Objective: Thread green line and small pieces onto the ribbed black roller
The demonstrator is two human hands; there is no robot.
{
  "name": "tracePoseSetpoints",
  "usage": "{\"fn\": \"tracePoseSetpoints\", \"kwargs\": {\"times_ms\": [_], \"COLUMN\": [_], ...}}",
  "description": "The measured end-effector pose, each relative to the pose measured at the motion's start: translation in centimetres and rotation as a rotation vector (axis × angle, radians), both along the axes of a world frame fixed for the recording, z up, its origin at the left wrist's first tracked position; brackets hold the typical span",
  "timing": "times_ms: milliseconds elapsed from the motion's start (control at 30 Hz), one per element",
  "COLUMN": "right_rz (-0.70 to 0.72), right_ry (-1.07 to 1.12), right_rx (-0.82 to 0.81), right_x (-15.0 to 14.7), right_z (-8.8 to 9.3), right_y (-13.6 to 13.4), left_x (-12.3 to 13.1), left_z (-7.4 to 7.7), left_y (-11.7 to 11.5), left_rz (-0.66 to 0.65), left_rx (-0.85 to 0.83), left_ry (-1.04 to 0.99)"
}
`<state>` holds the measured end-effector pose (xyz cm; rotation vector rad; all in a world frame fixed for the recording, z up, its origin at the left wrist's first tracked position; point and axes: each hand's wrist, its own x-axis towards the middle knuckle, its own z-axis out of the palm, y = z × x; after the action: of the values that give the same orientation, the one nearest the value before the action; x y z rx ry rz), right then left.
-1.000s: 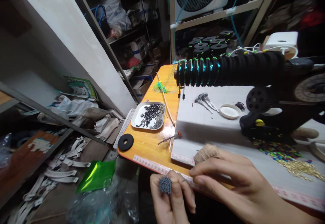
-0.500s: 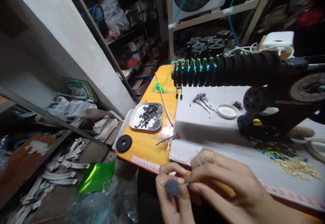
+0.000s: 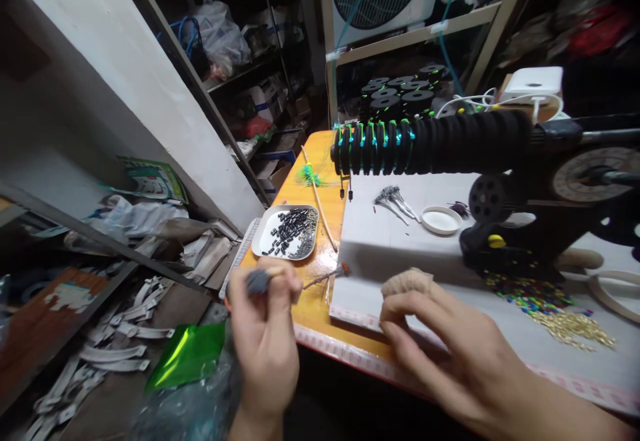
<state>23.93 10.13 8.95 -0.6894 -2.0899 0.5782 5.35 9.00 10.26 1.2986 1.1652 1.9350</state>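
My left hand (image 3: 267,341) is closed around a dark grey bundle (image 3: 257,282), its rough round end showing above the fingers. Motion blurs the bundle, so its kind is unclear. The hand is just in front of a white tray (image 3: 260,244) of black cylindrical pieces and small grey bits. My right hand (image 3: 450,341) hovers over the front edge of the table, thumb and index fingertips together in a pinch. Whatever lies between those tips is too small to make out. A beige wrap (image 3: 407,281) covers one of its fingers.
A black machine (image 3: 525,208) with a row of black discs (image 3: 430,141) wound with green and blue thread stands at right. Beads (image 3: 530,294) and gold pieces (image 3: 575,328) lie below it. A thin stick (image 3: 323,208) and silver-stemmed bundles (image 3: 397,204) lie on the table.
My hands were together in front of the table edge. My left hand has moved left and up with the grey bundle, apart from my right hand, which stays near its place.
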Motion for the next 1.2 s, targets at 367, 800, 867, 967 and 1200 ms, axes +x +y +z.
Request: {"fn": "tracePoseSetpoints", "kwargs": {"times_ms": [367,800,867,967,1200], "right_rz": [0.03,0.031,0.035,0.03,0.062], "right_ry": [0.062,0.18,0.174,0.16,0.15], "right_rx": [-0.277,-0.327,-0.314,-0.286,-0.308], "right_x": [0.2,-0.3,-0.3,-0.3,-0.3], "right_z": [0.4,0.0,-0.2,-0.3,0.1], "right_y": [0.2,0.0,0.0,-0.2,-0.6], "left_x": [-2.1,4.5,5.0,5.4,6.3], "left_z": [-1.0,-4.4,-5.2,-5.9,-5.7], "left_y": [2.3,-5.6,-5.7,-5.7,-5.7], "left_rz": [-0.163,-0.002,0.062,0.158,0.153], "left_rx": [-0.477,-0.502,-0.49,-0.469,-0.457], "left_ry": [1.07,-0.153,-0.118,-0.07,-0.306]}}
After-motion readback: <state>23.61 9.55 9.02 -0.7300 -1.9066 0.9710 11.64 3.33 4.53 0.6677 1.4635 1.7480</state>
